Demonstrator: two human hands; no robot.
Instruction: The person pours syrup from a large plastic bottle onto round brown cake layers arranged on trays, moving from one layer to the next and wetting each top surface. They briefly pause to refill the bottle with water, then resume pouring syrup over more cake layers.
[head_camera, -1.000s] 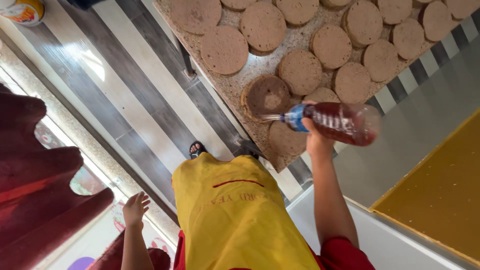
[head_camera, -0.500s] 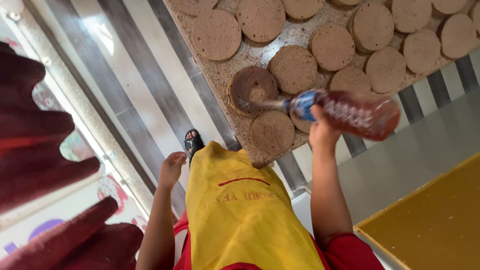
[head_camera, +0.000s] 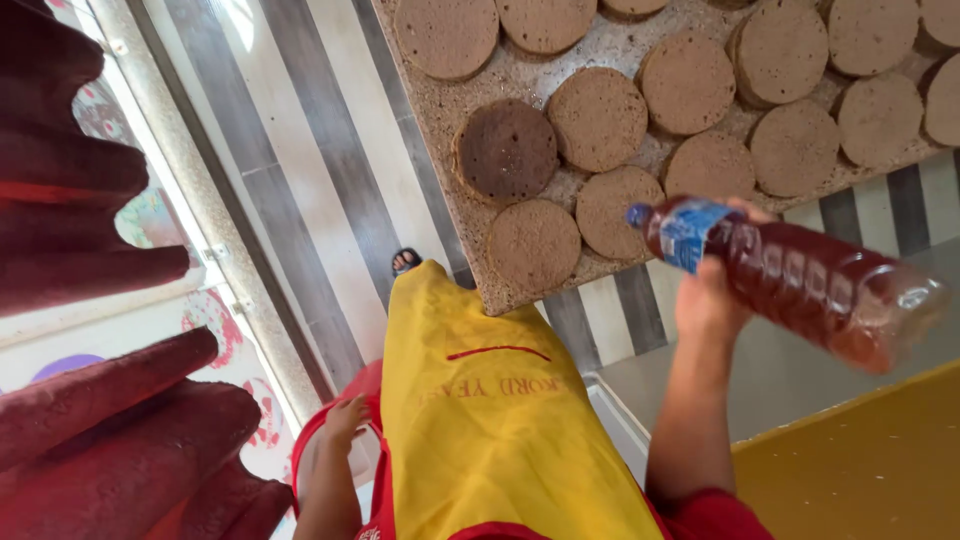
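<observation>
Right hand gripping plastic bottle of reddish-brown liquid, blue label near cap, tilted cap-first toward speckled stone slab. Bottle held above slab's near edge. Round brown cake discs laid flat across slab; one darker, wet-looking disc among them. Left hand low beside yellow apron, fingers loosely spread, holding nothing. Striped floor below.
</observation>
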